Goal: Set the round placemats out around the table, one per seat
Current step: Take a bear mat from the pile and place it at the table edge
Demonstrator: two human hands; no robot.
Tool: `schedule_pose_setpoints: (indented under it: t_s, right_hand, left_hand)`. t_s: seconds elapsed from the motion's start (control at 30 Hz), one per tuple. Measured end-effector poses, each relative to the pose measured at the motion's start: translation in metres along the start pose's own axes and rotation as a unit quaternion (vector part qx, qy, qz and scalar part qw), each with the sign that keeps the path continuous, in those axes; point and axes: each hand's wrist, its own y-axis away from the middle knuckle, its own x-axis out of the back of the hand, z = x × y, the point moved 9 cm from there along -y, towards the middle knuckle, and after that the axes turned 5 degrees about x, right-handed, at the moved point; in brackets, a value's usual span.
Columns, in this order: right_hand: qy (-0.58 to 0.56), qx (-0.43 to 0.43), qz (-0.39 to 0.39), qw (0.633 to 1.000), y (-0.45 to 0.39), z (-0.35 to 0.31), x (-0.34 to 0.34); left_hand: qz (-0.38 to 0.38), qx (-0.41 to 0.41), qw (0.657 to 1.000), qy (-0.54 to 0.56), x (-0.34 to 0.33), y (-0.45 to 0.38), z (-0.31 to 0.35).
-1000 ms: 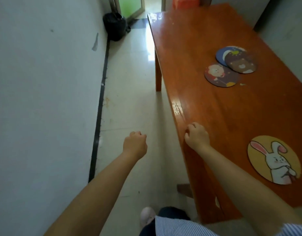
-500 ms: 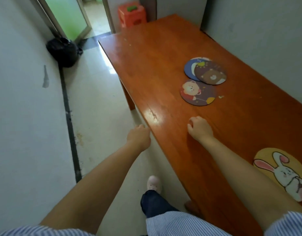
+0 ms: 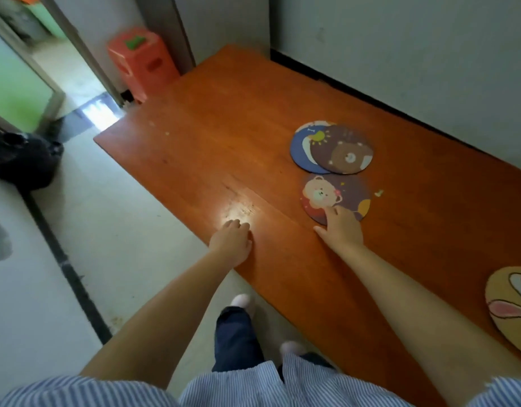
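My right hand (image 3: 340, 227) lies spread, fingertips on the near rim of the pink bear placemat (image 3: 335, 196), a flat round disc with no long axis, its bear's head turned toward the table's (image 3: 209, 148) left edge; my left hand (image 3: 232, 240), loosely curled and holding nothing, rests at that edge. Just beyond, touching or nearly so, the brown bear placemat (image 3: 342, 151) overlaps the blue moon placemat (image 3: 301, 151), hiding much of its picture. The yellow rabbit placemat (image 3: 510, 304) sits well apart, cut off by the frame.
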Motion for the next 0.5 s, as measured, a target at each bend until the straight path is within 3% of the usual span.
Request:
schedule_pose_setpoints:
  t_s: [0.13, 0.3, 0.4, 0.5]
  right_hand:
    - [0.076, -0.006, 0.032, 0.997, -0.005, -0.005, -0.001]
    - [0.171, 0.019, -0.027, 0.985, -0.006, -0.023, -0.013]
    - [0.142, -0.045, -0.015, 0.989, -0.011, -0.017, -0.004]
    - [0.069, -0.084, 0.008, 0.994, 0.006, -0.017, -0.003]
  left_hand:
    - [-0.038, -0.086, 0.995, -0.04, -0.009, -0.038, -0.006]
    - [-0.026, -0.206, 0.971, -0.116, -0.002, -0.062, -0.003]
    - [-0.012, -0.248, 0.963, -0.102, 0.01, -0.073, 0.0]
    - [-0.014, -0.222, 0.974, -0.031, 0.023, -0.09, 0.002]
